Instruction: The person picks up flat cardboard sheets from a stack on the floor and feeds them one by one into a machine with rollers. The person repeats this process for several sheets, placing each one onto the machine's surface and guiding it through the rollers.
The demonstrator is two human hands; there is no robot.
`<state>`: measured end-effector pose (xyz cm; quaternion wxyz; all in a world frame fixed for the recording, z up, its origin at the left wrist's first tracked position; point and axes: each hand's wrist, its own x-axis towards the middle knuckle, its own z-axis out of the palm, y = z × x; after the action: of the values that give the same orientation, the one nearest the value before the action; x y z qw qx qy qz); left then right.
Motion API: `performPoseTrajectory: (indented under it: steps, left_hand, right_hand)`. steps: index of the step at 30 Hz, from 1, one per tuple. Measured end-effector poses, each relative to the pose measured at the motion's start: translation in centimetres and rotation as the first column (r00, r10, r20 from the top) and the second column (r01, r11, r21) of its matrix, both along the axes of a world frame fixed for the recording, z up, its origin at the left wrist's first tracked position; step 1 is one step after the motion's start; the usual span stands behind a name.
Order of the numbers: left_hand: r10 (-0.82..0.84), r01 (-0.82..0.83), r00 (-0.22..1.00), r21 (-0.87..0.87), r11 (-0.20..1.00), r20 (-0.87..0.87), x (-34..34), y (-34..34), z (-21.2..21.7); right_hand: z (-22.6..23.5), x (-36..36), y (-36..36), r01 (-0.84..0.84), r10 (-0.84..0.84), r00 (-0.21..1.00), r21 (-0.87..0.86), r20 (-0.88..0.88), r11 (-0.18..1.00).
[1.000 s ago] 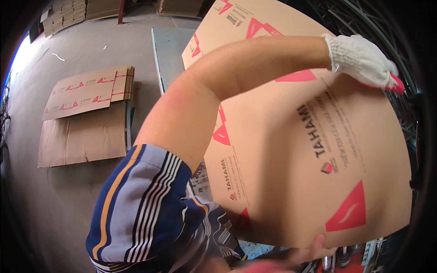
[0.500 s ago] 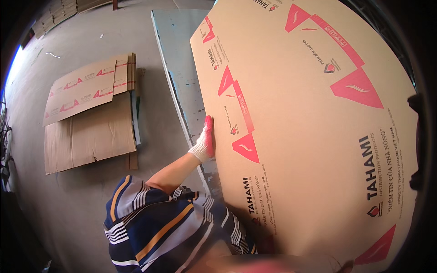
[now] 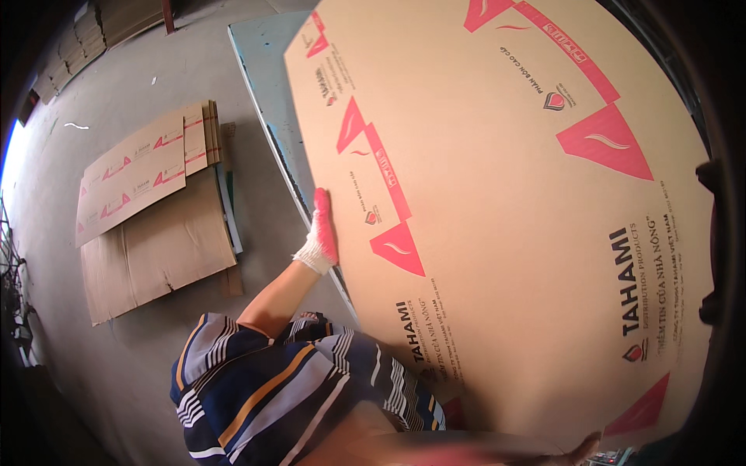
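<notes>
A large brown cardboard sheet point(image 3: 497, 225) with red triangles and printed markings fills the right of the view. It lies tilted over a blue-grey table point(image 3: 260, 70). My left hand point(image 3: 321, 233), in a white glove with a red palm, grips the sheet's left edge, fingers pointing away from me. My striped sleeve and bare forearm lead up to it. A blurred forearm runs along the bottom of the picture. My right hand point(image 3: 584, 449) shows only as a few fingertips at the sheet's lower edge, and its grip is hidden.
On the concrete floor to the left lies a stack of printed cardboard sheets point(image 3: 144, 171) on top of plain brown cardboard point(image 3: 155, 260). More cardboard stacks point(image 3: 81, 43) stand at the far upper left. Dark machinery point(image 3: 711, 256) borders the right.
A second ago my left arm reached across the sheet to its far right edge. It has come back to the left edge, and the sheet now lies flatter and wider in view.
</notes>
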<state>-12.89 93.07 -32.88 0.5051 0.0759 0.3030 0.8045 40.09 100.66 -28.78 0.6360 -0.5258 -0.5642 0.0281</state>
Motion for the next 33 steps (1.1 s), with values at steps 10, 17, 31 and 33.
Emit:
performPoseTrajectory:
  steps: [10,17,31,33]
  left_hand:
    - [0.106,-0.218,0.948,-0.370,0.903,-0.300,-5.9,-3.9,3.9]
    - [-0.180,0.119,0.943,-0.224,0.967,-0.279,-11.0,-1.2,11.5]
    - [-0.428,0.219,0.833,-0.502,0.837,-0.350,-11.7,-0.7,13.9]
    - [-0.641,0.274,0.689,-0.697,0.662,-0.338,-12.7,-0.8,15.1]
  right_hand:
    - [-7.4,-9.9,14.9,-0.814,0.336,0.524,-0.344,-0.783,0.468]
    - [4.9,-17.2,8.5,-0.261,0.338,0.938,-0.484,0.076,0.835]
    - [6.2,-16.6,2.6,-0.454,0.293,0.882,-0.503,-0.368,0.736]
    - [6.2,-16.7,2.5,-0.471,0.302,0.867,-0.454,-0.397,0.756]
